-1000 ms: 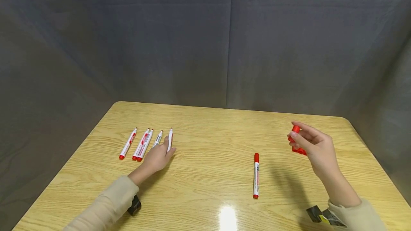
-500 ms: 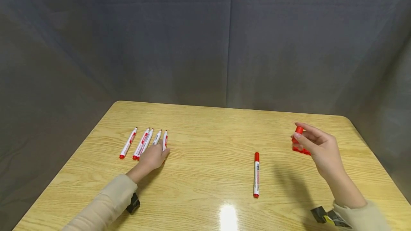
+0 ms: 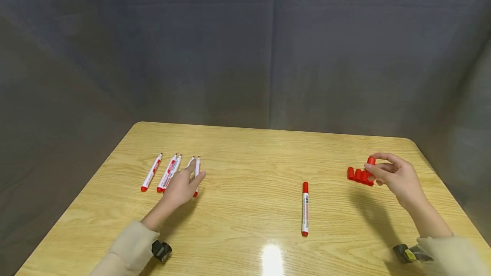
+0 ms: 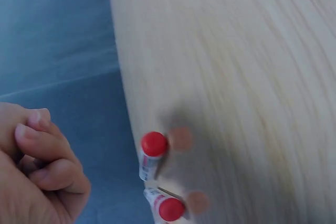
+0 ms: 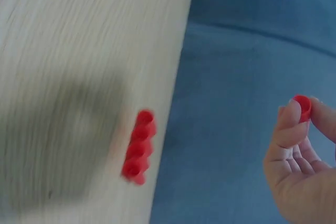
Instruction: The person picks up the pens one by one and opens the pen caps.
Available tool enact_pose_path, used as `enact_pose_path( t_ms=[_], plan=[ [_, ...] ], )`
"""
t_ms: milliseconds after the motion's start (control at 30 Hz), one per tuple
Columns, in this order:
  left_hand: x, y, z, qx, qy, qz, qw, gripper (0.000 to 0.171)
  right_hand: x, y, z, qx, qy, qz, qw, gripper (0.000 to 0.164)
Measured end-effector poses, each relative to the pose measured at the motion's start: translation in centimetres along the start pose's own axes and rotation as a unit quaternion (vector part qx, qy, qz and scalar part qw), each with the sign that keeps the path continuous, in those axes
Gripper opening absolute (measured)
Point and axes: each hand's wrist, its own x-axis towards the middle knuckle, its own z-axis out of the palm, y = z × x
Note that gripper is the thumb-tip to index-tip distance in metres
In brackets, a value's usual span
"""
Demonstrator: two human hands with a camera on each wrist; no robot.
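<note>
In the head view, my right hand (image 3: 397, 182) pinches a red marker cap (image 3: 371, 161) between thumb and fingers, above the right side of the table. The cap's hollow end shows in the right wrist view, where the pinched cap (image 5: 303, 107) is clear of the table. Below it, several red caps (image 3: 357, 175) stand side by side in a row. At the left, my left hand (image 3: 180, 187) hovers over an uncapped marker (image 3: 197, 168) with thumb spread from the fingers, gripping nothing visible. Beside it lie several more uncapped white markers (image 3: 167, 173), one partly hidden by the hand.
A capped red-and-white marker (image 3: 305, 210) lies on the wooden table (image 3: 245, 173) right of the middle. Dark grey cloth (image 3: 215, 54) hangs behind the table's far edge.
My left hand has set the marker down beside the others and loosened its fingers from it. My right hand has moved right with its cap, leaving the row of caps in fuller view.
</note>
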Motion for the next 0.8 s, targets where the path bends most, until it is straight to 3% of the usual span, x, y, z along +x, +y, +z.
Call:
enact_pose_path(
  t_ms=[67, 267, 433, 800],
  plan=[
    [-0.2, 0.4, 0.0, -0.016, 0.004, -0.003, 0.9999, 0.058, 0.3, 0.7, -0.5, -0.024, -0.008, 0.005, 1.000, 0.021],
    [-0.9, 1.8, 0.1, -0.026, 0.010, 0.012, 0.9995, 0.058, 1.5, 3.5, -1.9, -0.069, -0.026, 0.038, 0.997, 0.045],
    [-1.6, 3.2, 0.3, -0.066, 0.001, 0.025, 0.9975, 0.060, 2.5, 5.4, -2.7, -0.072, -0.046, 0.075, 0.993, 0.046],
    [-2.6, 6.2, 1.7, -0.133, -0.027, 0.045, 0.9897, 0.068, 3.6, 6.7, -3.3, -0.101, -0.104, 0.154, 0.977, 0.052]
  ],
)
